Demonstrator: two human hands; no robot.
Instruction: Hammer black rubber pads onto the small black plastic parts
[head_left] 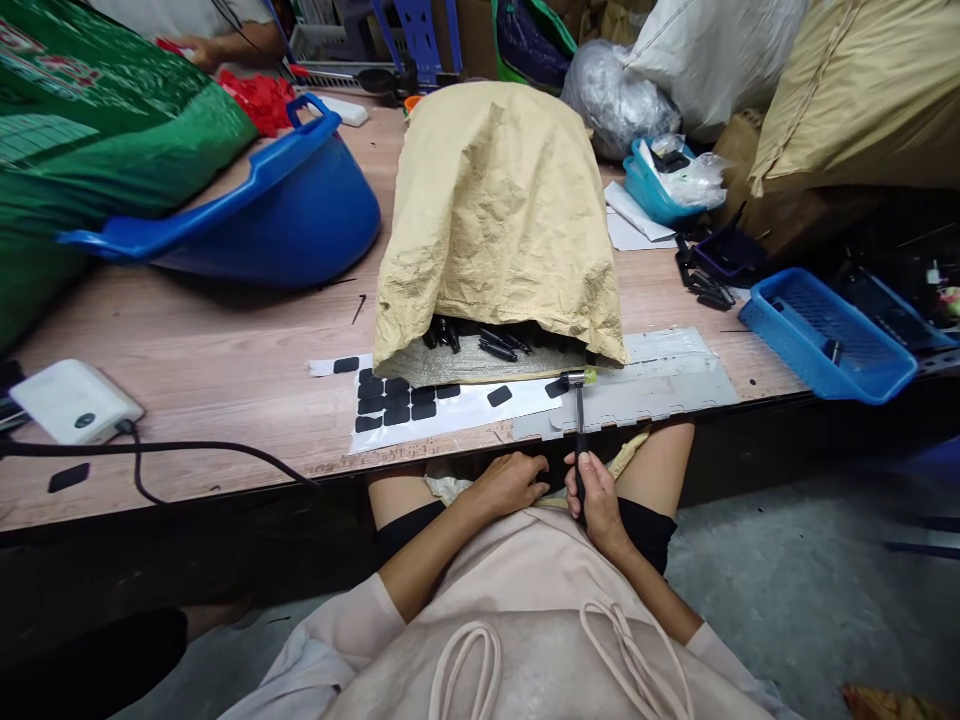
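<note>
My right hand (598, 498) is in my lap below the table edge, closed around the black handle of a small hammer (579, 420). The hammer's metal head with a yellow tip rests on the table by the sack's mouth. My left hand (511, 482) lies in my lap beside it, fingers curled; what they hold, if anything, is hidden. A tan woven sack (499, 210) lies on the wooden table (225, 350), open toward me, with several black parts (480, 342) at its mouth. Black pads (394, 402) sit on a white sheet (465, 410) in front.
A blue plastic tub (277, 205) lies tipped at the left beside a green sack (82, 130). A white device (75, 400) with a black cable (187, 450) sits near left. A blue basket (829, 335) and a blue tray (660, 180) stand right. Another person's hand (196, 50) is at the far end.
</note>
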